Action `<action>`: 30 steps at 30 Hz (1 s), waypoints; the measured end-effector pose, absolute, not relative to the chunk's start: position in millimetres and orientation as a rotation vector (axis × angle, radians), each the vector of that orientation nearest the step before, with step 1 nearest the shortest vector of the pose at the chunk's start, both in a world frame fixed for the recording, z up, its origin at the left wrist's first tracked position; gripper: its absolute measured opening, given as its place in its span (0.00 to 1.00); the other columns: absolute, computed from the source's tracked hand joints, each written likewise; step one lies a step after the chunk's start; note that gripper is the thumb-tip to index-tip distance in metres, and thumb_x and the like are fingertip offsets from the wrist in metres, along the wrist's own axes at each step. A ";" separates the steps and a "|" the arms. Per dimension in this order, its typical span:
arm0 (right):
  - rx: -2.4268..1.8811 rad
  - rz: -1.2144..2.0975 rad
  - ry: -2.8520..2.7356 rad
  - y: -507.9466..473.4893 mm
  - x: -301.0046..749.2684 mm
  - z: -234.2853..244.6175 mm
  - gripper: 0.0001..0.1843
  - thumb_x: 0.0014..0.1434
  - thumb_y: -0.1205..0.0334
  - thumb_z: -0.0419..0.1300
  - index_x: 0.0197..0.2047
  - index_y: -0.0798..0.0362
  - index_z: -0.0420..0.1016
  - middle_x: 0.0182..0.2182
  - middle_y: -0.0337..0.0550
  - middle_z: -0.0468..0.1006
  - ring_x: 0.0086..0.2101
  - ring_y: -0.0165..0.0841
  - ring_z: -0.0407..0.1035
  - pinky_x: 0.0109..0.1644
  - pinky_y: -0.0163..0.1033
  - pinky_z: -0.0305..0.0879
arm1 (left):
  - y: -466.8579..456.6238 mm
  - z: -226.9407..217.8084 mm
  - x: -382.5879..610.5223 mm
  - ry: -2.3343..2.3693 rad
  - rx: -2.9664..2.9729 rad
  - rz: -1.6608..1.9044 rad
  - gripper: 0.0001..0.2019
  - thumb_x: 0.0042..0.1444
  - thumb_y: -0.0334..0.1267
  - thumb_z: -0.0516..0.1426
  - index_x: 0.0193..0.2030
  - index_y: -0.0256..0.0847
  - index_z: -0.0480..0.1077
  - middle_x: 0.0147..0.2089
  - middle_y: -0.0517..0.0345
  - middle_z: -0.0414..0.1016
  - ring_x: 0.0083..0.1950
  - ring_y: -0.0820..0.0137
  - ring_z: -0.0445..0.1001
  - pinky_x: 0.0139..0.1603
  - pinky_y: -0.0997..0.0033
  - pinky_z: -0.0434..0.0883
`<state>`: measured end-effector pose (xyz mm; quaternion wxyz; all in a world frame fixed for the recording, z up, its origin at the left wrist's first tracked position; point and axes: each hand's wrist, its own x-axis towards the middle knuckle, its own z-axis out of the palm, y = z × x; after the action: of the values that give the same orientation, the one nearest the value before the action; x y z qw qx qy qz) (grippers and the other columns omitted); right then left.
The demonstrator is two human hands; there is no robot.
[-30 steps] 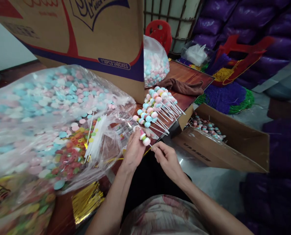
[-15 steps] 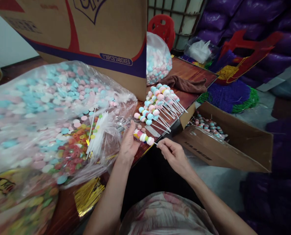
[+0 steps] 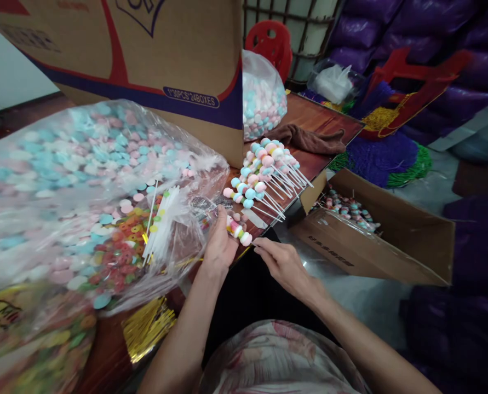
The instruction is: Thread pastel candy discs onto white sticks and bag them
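My right hand [image 3: 282, 262] pinches the stick end of a marshmallow candy skewer [image 3: 239, 231] with pink, white, yellow and green pieces. My left hand [image 3: 219, 241] closes on a clear plastic wrapper [image 3: 230, 214], its thumb pointing up. The skewer's far end reaches in at the left thumb, and the wrapper lies around part of it; how deep it sits is hidden by the hand. Just beyond the hands, a pile of finished-looking marshmallow skewers [image 3: 264, 169] lies on the table, white sticks toward the right.
A big clear bag of marshmallows [image 3: 83, 148] covers the left side, with gummy rings [image 3: 122, 251] and white sticks [image 3: 161, 224] on it. Gold twist ties [image 3: 147, 328] lie near me. A printed carton [image 3: 165, 60] stands behind. An open box [image 3: 408, 230] holds wrapped skewers at right.
My right hand has moved left with the skewer, bringing it closer to my left hand, and less of its stick shows. The view has shifted slightly.
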<state>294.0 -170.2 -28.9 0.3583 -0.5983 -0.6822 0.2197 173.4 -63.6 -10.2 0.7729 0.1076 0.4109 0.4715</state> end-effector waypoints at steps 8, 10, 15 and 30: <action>-1.188 1.505 -0.685 -168.8 275.2 -14.9 0.12 0.62 0.53 0.61 0.37 0.55 0.75 0.16 0.27 0.58 0.16 0.21 0.44 0.20 0.31 0.38 | -66.7 -11.3 178.6 0.799 0.308 1.038 0.17 0.53 0.47 0.67 0.29 0.38 0.67 0.22 0.66 0.66 0.28 0.77 0.73 0.37 0.76 0.74; -1.036 1.626 -0.490 -167.6 271.4 -16.1 0.12 0.59 0.54 0.64 0.37 0.56 0.74 0.16 0.26 0.56 0.16 0.19 0.39 0.20 0.31 0.35 | -67.7 -11.1 178.5 0.793 0.316 1.022 0.16 0.53 0.46 0.67 0.29 0.38 0.67 0.21 0.66 0.65 0.27 0.77 0.73 0.38 0.77 0.74; -0.870 1.753 -0.376 -168.9 276.1 -19.8 0.11 0.58 0.57 0.67 0.35 0.56 0.74 0.16 0.25 0.56 0.15 0.17 0.38 0.20 0.29 0.35 | -63.2 -7.8 172.3 0.773 0.278 0.979 0.17 0.54 0.48 0.66 0.30 0.38 0.68 0.23 0.65 0.67 0.29 0.75 0.74 0.38 0.74 0.74; -1.584 0.741 -1.433 -167.7 273.2 -25.6 0.13 0.69 0.61 0.50 0.38 0.52 0.74 0.27 0.39 0.71 0.27 0.28 0.61 0.34 0.35 0.57 | -74.0 -10.7 177.1 0.798 0.400 0.983 0.15 0.52 0.46 0.68 0.32 0.37 0.70 0.23 0.64 0.70 0.31 0.72 0.78 0.33 0.77 0.71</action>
<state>273.2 -167.7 -25.6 0.4264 -0.6338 -0.5733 0.2963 177.1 -74.0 -10.7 0.7877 0.1857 0.3703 0.4561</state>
